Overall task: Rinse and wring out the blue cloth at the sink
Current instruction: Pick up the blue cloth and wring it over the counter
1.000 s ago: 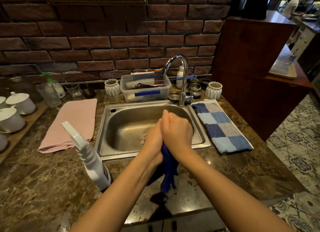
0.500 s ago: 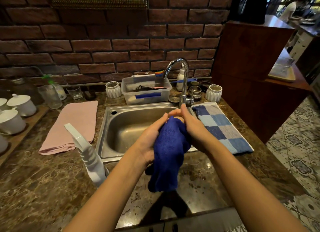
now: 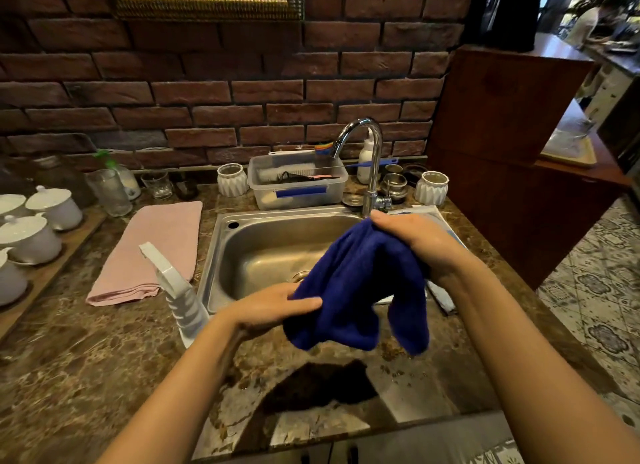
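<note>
A dark blue cloth [image 3: 356, 290] hangs spread between both hands over the front edge of the steel sink [image 3: 221, 255]. My left hand [image 3: 270, 307] pinches its lower left edge, low and near the counter. My right hand [image 3: 415, 245] grips its upper corner, higher and close to the base of the chrome tap [image 3: 372, 165]. The cloth's loose lower folds dangle above the counter and cast a dark shadow there. No water runs from the tap.
A white spray bottle [image 3: 180, 294] stands just left of my left hand. A pink towel [image 3: 152, 252] lies left of the sink, a checked towel [image 3: 441, 292] right of it, mostly hidden. A plastic tub [image 3: 298, 183], jars and glasses line the brick wall; white lidded cups [image 3: 31, 235] sit far left.
The hands were clasped together around the bunched cloth. They have drawn apart, left hand down and left, right hand up and right, opening the cloth out between them.
</note>
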Available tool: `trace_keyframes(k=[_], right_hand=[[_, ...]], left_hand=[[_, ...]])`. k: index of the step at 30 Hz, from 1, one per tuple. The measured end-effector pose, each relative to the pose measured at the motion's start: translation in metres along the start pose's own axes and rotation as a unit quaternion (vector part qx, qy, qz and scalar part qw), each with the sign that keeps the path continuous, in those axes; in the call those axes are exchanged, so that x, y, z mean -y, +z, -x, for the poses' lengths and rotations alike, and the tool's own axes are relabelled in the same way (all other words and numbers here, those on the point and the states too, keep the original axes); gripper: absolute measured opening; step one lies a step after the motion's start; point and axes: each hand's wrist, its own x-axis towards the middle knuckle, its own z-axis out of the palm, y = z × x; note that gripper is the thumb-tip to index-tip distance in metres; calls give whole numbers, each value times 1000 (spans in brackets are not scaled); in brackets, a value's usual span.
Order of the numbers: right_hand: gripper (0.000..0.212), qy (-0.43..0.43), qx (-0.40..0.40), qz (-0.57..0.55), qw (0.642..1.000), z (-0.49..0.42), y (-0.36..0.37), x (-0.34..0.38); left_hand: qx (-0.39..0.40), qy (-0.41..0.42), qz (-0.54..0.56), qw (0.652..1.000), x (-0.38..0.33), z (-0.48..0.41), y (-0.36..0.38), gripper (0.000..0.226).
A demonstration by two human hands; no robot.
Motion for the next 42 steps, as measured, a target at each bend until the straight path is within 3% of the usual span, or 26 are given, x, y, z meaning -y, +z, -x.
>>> trace_keyframes(k=[4, 9, 12, 16, 18, 22, 29, 31, 34, 38, 42], right_hand=[[61, 62, -63, 34, 995, 0, -6, -3], [51, -2, -62, 224, 972, 19, 40, -11], [53, -81, -67, 288, 952, 29, 88, -24], [56, -108, -212, 287, 928, 16, 96, -22], [56, -83, -241, 262, 931, 8, 87, -18], [53, -112, -216, 252, 936, 25, 95, -16], [52, -122, -90, 318, 936, 33, 103, -2], [53, -147, -116, 357, 915, 27, 103, -1], [49, -172, -253, 372, 876, 14, 99, -7], [47, -100, -241, 286, 922, 1, 88, -11], [49, -119, -215, 298, 922, 23, 104, -18]], left_hand=[[-121, 43, 172, 977, 4, 2, 3, 26], [-236, 22, 288, 928, -5, -11, 24, 41], [-230, 17, 308, 923, -17, -17, 55, 45], [-280, 52, 295, 912, -27, -24, 82, 40], [-297, 50, 275, 913, -27, -24, 84, 42], [-315, 49, 278, 906, -32, -21, 70, 44], [-306, 38, 401, 862, -36, -27, 57, 43], [-293, 42, 440, 848, -38, -27, 63, 39], [-299, 58, 419, 856, -43, -28, 76, 35], [-284, 34, 426, 858, -46, -25, 83, 34], [-304, 15, 418, 856, -50, -21, 64, 38]])
